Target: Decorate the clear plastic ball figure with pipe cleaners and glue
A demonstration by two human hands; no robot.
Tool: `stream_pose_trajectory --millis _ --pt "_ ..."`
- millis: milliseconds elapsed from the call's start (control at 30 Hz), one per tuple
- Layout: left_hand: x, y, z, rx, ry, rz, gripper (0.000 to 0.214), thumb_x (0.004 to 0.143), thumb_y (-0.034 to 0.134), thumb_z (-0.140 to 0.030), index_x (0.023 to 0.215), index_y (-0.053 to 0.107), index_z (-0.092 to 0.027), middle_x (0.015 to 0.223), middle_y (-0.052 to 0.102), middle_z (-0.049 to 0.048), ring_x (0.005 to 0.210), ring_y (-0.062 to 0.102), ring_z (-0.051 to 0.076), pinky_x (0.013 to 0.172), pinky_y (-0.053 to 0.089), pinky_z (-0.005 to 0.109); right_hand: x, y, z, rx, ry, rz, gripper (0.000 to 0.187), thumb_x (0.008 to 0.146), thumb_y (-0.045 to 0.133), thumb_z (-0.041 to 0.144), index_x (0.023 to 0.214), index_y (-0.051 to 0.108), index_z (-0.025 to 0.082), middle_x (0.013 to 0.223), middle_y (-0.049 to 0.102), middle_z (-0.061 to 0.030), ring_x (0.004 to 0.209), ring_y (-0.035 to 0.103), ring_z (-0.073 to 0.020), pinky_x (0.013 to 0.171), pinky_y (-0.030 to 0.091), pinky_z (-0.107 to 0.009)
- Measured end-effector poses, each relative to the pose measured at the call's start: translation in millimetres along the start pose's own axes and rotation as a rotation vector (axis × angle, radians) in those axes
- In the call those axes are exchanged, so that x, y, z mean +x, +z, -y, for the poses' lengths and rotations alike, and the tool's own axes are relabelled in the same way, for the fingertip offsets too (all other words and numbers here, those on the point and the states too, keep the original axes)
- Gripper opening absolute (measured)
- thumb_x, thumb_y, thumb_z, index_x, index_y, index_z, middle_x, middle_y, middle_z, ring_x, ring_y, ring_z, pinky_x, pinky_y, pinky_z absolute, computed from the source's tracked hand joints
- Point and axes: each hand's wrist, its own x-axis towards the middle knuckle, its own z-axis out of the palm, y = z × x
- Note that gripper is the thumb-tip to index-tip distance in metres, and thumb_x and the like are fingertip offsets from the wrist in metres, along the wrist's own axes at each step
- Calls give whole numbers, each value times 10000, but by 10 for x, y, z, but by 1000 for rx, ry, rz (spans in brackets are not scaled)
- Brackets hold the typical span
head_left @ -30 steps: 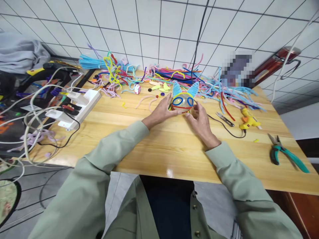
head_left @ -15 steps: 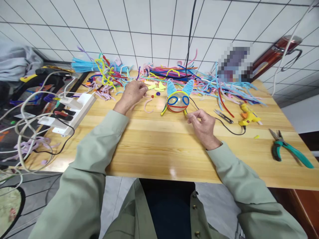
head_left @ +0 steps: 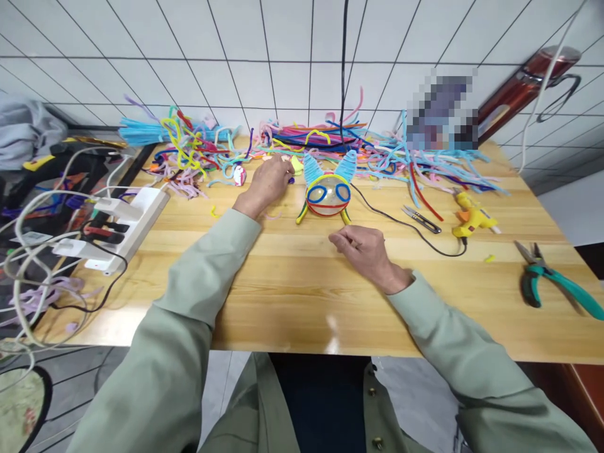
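A round clear-fronted figure (head_left: 329,195) stands mid-table, with light-blue pipe-cleaner ears, blue ring eyes, a red band and yellow-green legs. To its left, my left hand (head_left: 268,184) reaches palm down among small craft pieces, fingers curled together. Its fingertips are beside a yellow piece (head_left: 297,165) and a dark purple bead (head_left: 291,180); whatever may be between them is hidden. My right hand (head_left: 364,249) rests on the table just below the figure's right leg, apart from it. Its fingers are closed, and nothing shows in them.
Loose pipe cleaners (head_left: 321,139) pile along the tiled wall. Small snips (head_left: 421,219), a yellow glue gun (head_left: 472,217) with a black cord and teal-handled pliers (head_left: 542,274) lie on the right. A white power strip (head_left: 134,229) with tangled cables occupies the left.
My left hand has moved right, closer to the figure, uncovering a pink-and-white piece. My right hand has come off the figure's leg and dropped toward me. The view has shifted slightly.
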Motion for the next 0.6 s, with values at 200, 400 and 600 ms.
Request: stream_pose_trajectory --millis 200,400,600 --pt "-52 130 15 75 5 57 316 988 576 -240 1168 827 -171 1192 753 194 1153 683 365 1030 541 496 -18 -19 13 7 -17 26 497 1128 594 505 717 683 240 613 696 -3 538 596 -139 581 428 -287" --pt "-4 -105 33 -24 -19 24 210 906 656 -183 1058 800 -187 1166 774 144 1080 714 324 988 565 460 -16 -53 23 41 -10 22 372 1080 670 370 731 696 244 610 710 2 523 628 -147 561 446 -288" --pt "40 -744 485 -180 -156 -47 161 902 699 -237 989 834 -228 1035 838 68 996 715 279 931 552 402 -6 -48 13 16 -4 21 391 1072 664 382 705 688 249 583 694 4 502 614 -149 543 438 -290"
